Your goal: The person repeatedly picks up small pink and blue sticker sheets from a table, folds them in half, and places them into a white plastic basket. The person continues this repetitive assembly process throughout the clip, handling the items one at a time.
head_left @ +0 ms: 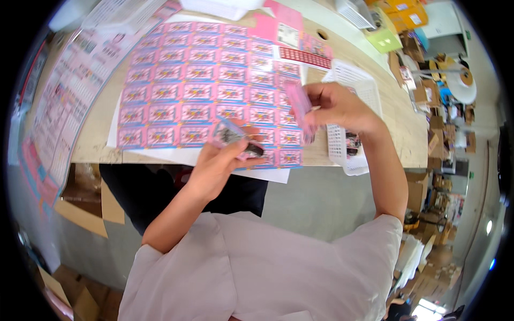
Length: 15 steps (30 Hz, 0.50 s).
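Pink packets, small and flat: one [301, 109] pinched upright between thumb and fingertips of the right hand [337, 107], raised above the right edge of the table, probably so its face can be seen; another [231, 136], with a dark item showing through a clear front, lying tilted across the curled fingers of the left hand [219, 163], thumb pressed on top to keep it from sliding. Both hands closed on their packets, neither spread, held near each other over the near edge of the wooden table [96, 134], close to the body for easy looking. Just beyond the hands, a large sheet of pink printed cards [198, 85] in neat rows and columns, laid flat on white paper [176, 156] and filling most of the tabletop, within easy reach. Right of it and under the right forearm, a white plastic basket [369, 96] with ribbed walls, some small dark pieces at its bottom, placed on the working side, likely as a bin for pieces. Farther back, loose pink cards [289, 24] and another white basket [356, 10]. Along the left edge, a long pink printed strip [69, 96] hanging off the table. Off to the right, on the floor, brown cardboard boxes [428, 91] stacked well apart from the work.
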Tool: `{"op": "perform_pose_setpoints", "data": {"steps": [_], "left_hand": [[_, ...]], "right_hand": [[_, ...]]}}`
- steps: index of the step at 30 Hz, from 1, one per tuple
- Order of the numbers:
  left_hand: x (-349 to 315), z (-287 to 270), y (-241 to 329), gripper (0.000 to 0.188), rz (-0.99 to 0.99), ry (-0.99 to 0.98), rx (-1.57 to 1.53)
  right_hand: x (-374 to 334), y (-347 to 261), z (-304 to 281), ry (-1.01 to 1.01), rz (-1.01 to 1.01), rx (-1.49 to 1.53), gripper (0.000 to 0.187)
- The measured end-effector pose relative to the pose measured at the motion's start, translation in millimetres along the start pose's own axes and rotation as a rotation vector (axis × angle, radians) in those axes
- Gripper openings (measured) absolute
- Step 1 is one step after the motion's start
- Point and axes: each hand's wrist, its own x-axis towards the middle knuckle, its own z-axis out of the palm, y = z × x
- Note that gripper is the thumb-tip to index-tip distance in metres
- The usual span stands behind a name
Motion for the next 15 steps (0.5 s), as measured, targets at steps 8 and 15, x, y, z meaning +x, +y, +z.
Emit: {"op": "perform_pose_setpoints", "data": {"steps": [8, 15], "left_hand": [[-9.0, -6.9, -11.4, 0.074, 0.152, 0.082, 0.185], [-21.1, -31.4, 1.8, 0.080, 0.153, -0.015, 0.153]], "right_hand": [[41.3, -16.3, 84.7, -0.175, 0.076, -0.245, 0.058], [55.5, -28.0, 91.9, -0.218, 0.090, -0.142, 0.055]]}}
